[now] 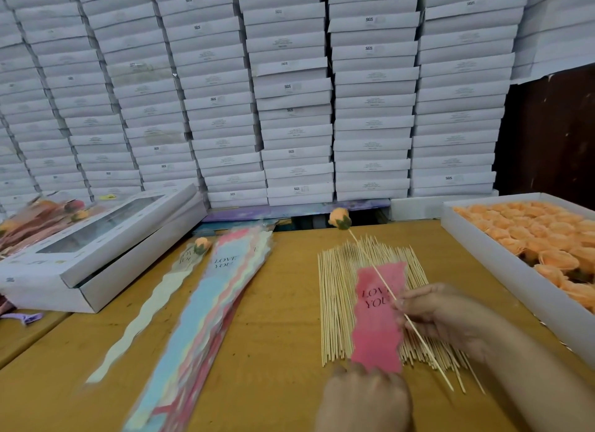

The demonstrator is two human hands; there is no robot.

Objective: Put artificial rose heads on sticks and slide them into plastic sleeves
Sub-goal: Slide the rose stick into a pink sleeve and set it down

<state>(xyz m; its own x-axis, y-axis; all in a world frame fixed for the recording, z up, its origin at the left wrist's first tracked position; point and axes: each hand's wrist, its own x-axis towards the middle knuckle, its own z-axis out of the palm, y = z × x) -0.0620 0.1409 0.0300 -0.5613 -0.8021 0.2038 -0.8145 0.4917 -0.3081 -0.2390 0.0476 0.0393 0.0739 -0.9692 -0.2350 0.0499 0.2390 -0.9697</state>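
Note:
My right hand [450, 319] pinches a thin wooden stick [370, 264] that carries an orange rose head [339, 218] at its far end. My left hand [363, 399] grips the near end of a pink "LOVE YOU" sleeve [376, 332], which lies over a bundle of bare sticks [335, 303]. The stick crosses on top of the sleeve, and I cannot tell whether it is inside. A pile of pastel sleeves [206, 309] lies to the left. Beside it lies a sleeved orange rose [203, 245].
A white tray [502, 261] full of orange rose heads stands at the right on the yellow table [277, 319]. Two flat window boxes [96, 248] sit at the left, with finished wrapped roses [48, 216] behind them. Stacked white cartons [289, 93] wall off the back.

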